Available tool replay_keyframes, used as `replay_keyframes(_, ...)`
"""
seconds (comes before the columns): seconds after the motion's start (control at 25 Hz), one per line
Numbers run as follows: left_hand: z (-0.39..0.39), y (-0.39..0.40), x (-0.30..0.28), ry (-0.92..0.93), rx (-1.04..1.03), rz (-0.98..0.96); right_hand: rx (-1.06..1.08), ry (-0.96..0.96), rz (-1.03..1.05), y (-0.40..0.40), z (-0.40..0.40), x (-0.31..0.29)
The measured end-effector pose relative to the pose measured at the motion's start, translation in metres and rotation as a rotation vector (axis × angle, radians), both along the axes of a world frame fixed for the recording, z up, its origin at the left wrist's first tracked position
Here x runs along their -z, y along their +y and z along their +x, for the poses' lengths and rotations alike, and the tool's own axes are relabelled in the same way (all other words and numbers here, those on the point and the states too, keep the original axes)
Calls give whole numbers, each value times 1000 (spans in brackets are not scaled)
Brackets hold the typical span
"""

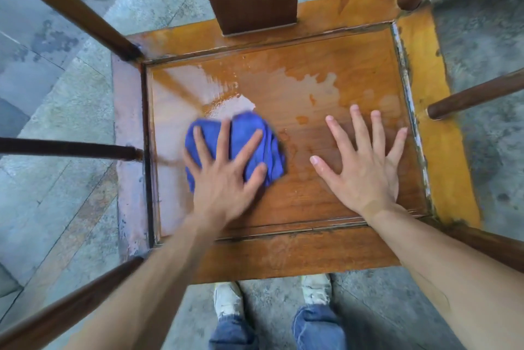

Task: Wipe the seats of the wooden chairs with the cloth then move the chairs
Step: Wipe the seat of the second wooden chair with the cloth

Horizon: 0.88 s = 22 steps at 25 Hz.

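While the left hand pressed a blue cloth flat against the wooden chair seat, the right hand lay spread on the bare wood beside it.

Both hands had straight, splayed fingers; the left gripped nothing and only pushed down on the bunched cloth, which sat left of centre on the recessed seat panel. Wet patches shone on the far half of the seat. The person's shoes stood on the grey stone floor just before the chair's near edge.
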<state>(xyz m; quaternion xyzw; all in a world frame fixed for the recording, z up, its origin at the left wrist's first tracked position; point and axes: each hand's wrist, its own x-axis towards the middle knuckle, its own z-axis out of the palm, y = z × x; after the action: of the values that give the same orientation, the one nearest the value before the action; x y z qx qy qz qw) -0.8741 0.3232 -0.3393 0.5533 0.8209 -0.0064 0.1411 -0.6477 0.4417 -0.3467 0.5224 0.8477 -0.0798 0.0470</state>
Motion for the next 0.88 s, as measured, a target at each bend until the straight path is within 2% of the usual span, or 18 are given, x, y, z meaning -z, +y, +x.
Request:
replay_keyframes(0.2, 18, 163, 4, 60, 327, 8, 24, 121, 47, -2, 1, 3)
replay_keyframes(0.36, 74, 275, -2, -19, 447, -41, 44, 95, 52, -1, -1, -1)
replay_keyframes(0.48, 81, 315, -7, -17, 456, -137, 45, 80, 41, 3, -1, -2)
replay_keyframes(0.64, 65, 256, 0, -18, 470, -43, 70, 102, 78, 2, 3, 2)
replay_keyframes(0.76, 30, 153, 7, -25, 451, 91, 67, 143, 99, -2, 4, 5)
replay_keyframes(0.88, -3, 29, 4, -4, 316, 73, 59, 132, 73, -1, 3, 1)
